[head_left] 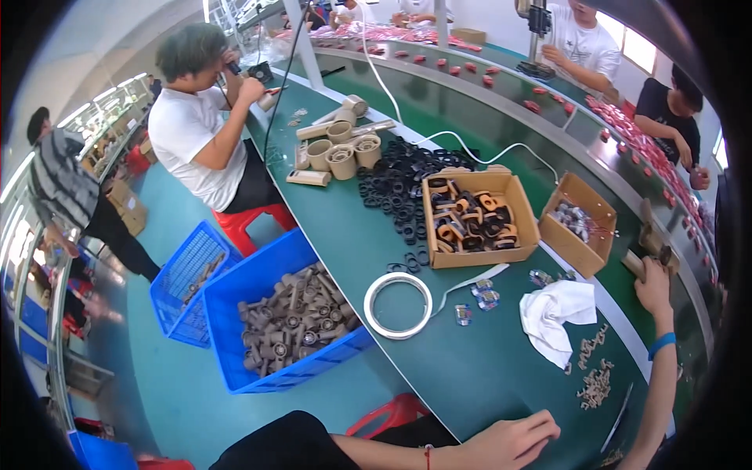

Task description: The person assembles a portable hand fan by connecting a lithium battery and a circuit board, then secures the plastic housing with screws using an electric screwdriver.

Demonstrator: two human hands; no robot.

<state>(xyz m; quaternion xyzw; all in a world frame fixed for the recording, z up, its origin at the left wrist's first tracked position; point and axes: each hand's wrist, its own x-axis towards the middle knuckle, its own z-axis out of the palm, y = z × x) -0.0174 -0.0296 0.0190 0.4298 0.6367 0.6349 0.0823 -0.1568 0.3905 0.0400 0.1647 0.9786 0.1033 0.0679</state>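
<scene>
My right hand, with a blue band at the wrist, reaches to the far right table edge and is closed round a grey-brown plastic housing, shaped like part of a hair dryer. More of the same brown plastic shows just beyond it. At the near edge, my left hand rests low over the green table, fingers loosely bent and apart, holding nothing visible. Between the hands lie a white cloth, a pile of small brass-coloured metal pieces and dark tweezers.
A carton of black-and-orange parts, a carton of small silvery parts, black rings and a tape roll occupy the table. A blue crate of housings stands left. A co-worker sits beyond; a conveyor runs behind.
</scene>
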